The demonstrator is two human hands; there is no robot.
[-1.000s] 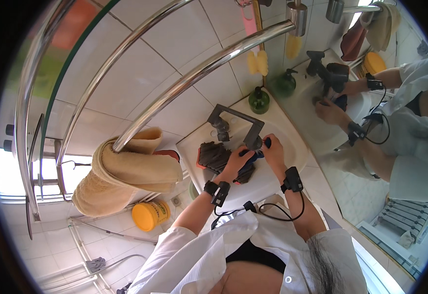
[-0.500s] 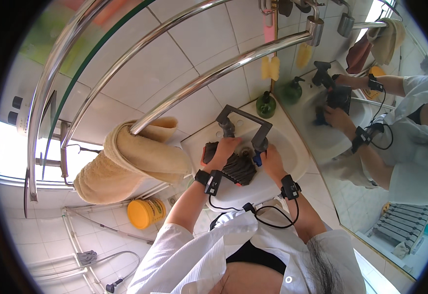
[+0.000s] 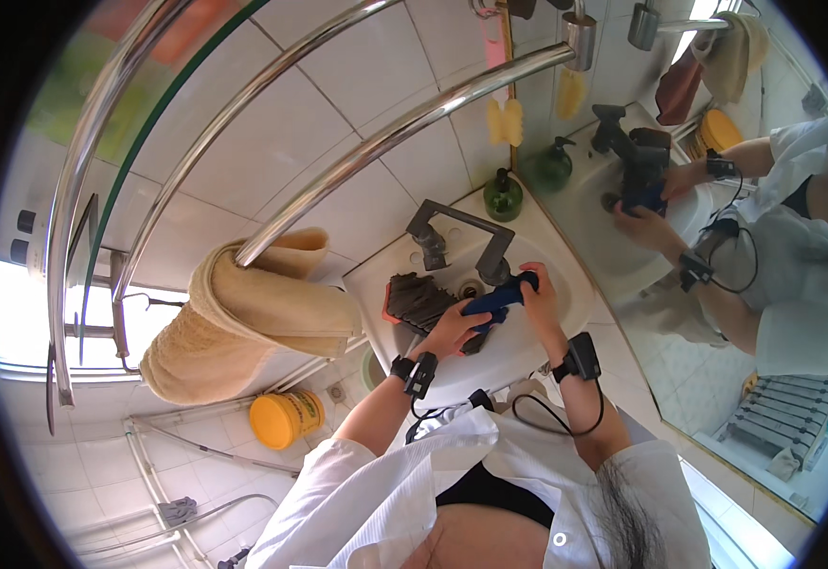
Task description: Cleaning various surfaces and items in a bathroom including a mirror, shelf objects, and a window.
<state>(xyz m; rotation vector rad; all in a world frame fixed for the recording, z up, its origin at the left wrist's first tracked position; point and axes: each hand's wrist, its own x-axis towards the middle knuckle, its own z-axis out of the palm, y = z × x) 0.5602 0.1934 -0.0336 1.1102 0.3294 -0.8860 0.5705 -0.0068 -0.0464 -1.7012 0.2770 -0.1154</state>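
Observation:
A dark blue cloth (image 3: 497, 300) is stretched over the white washbasin (image 3: 580, 308), below the spout of the dark grey faucet (image 3: 466, 216). My left hand (image 3: 452, 330) grips its left end, with fingers closed. Around its right end, my right hand (image 3: 541, 296) is closed too. A dark ribbed piece with a red edge (image 3: 414, 300) lies in the left part of the basin, just beyond my left fingers; its exact kind is unclear. Behind the cloth, the drain (image 3: 471, 288) shows partly. The mirror (image 3: 613, 256) reflects both hands on the cloth.
A green pump bottle (image 3: 503, 197) stands at the basin's back right corner. Beige towels (image 3: 253, 303) hang on a chrome rail (image 3: 404, 142) to the left. A yellow bucket (image 3: 286, 418) sits lower left. Cables run from both wristbands.
My left hand has moved right, away from the dark ribbed piece, and taken hold of the blue cloth. My right hand has lifted the cloth into fuller view near the spout.

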